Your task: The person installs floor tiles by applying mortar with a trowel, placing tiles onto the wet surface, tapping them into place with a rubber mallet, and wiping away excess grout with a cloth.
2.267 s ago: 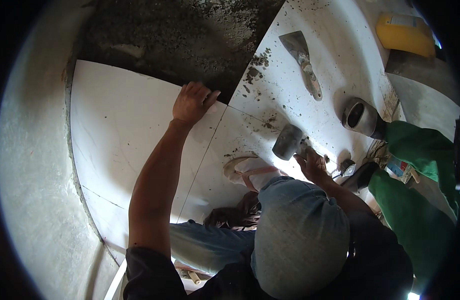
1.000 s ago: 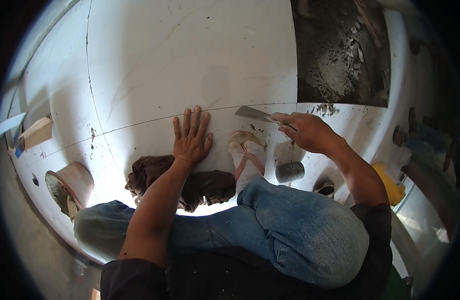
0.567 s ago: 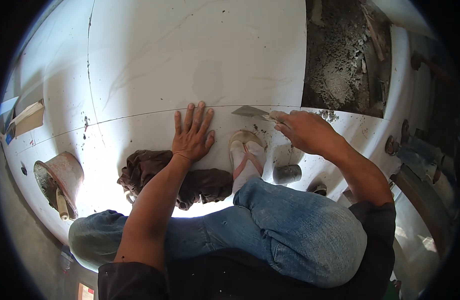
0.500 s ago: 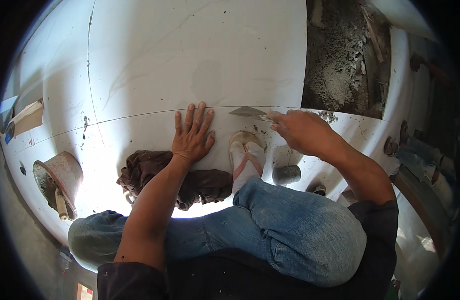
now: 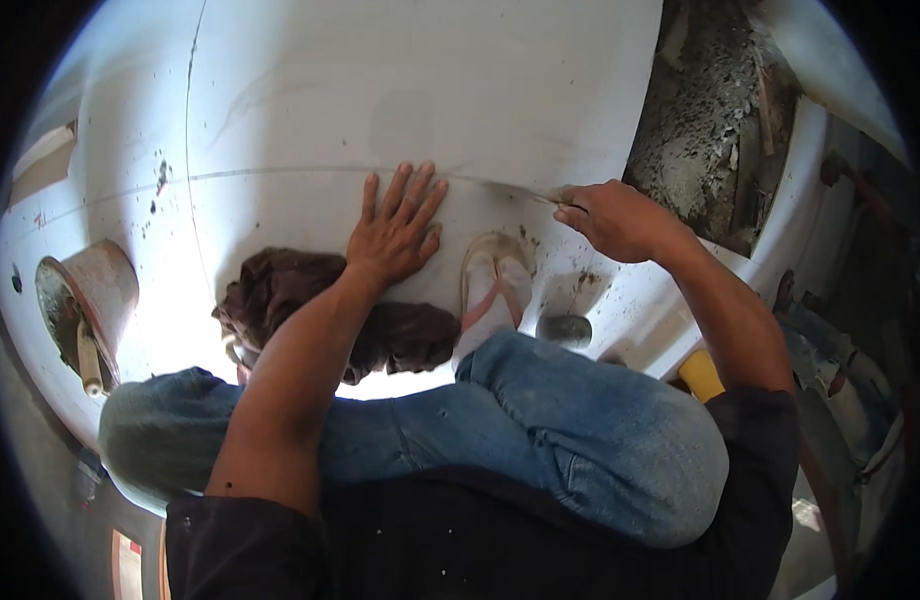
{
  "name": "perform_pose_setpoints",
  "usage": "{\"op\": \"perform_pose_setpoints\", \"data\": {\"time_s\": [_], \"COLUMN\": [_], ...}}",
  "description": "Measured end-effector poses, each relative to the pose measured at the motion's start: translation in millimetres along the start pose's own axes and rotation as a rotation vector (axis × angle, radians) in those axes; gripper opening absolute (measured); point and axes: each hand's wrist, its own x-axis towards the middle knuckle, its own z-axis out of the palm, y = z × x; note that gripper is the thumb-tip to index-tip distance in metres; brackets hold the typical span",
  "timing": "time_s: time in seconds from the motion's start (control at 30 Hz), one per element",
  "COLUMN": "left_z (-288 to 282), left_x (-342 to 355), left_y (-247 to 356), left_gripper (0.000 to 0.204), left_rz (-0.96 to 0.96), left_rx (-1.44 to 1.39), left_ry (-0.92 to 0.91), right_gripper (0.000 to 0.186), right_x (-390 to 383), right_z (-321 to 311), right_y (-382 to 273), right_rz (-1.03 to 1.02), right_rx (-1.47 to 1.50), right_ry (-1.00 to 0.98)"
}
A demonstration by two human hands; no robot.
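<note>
My left hand lies flat with its fingers spread, the fingertips just over the joint between two large white floor tiles. In my right hand is a pointing trowel; its handle is mostly covered by my fingers. The thin metal blade points left along the joint, blurred, and I cannot tell whether it touches the tile. Below my left wrist a crumpled dark brown cloth rests on the tile. My foot in a sandal stands between the two hands.
An untiled gap with rough grey mortar opens at the far right. At the left a dirty bucket lies tipped, a wooden-handled tool in it. A dark rounded block sits right of my foot; a yellow object shows by my right elbow.
The view has shifted, so the floor sits higher in the picture. My right hand and the trowel have moved slightly right along the joint. My left hand stays flat on the tile.
</note>
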Motion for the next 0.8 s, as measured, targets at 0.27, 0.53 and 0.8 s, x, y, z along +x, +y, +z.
{"op": "perform_pose_setpoints", "data": {"time_s": [0.27, 0.53, 0.8], "left_z": [3.4, 4.1, 2.0], "left_x": [-1.8, -2.8, 0.4], "left_y": [0.0, 1.1, 2.8], "left_gripper": [0.066, 0.065, 0.065], "left_rz": [0.011, 0.008, 0.008], "left_rx": [0.017, -0.004, 0.012], "left_ry": [0.027, 0.032, 0.023], "right_gripper": [0.039, 0.040, 0.043], "right_x": [4.5, 13.9, 2.8], "right_z": [12.6, -10.8, -5.8], "right_y": [2.9, 11.7, -0.7], "right_rz": [-0.058, -0.053, 0.098], "right_rx": [0.059, -0.059, 0.006], "right_ry": [0.055, 0.014, 0.039]}}
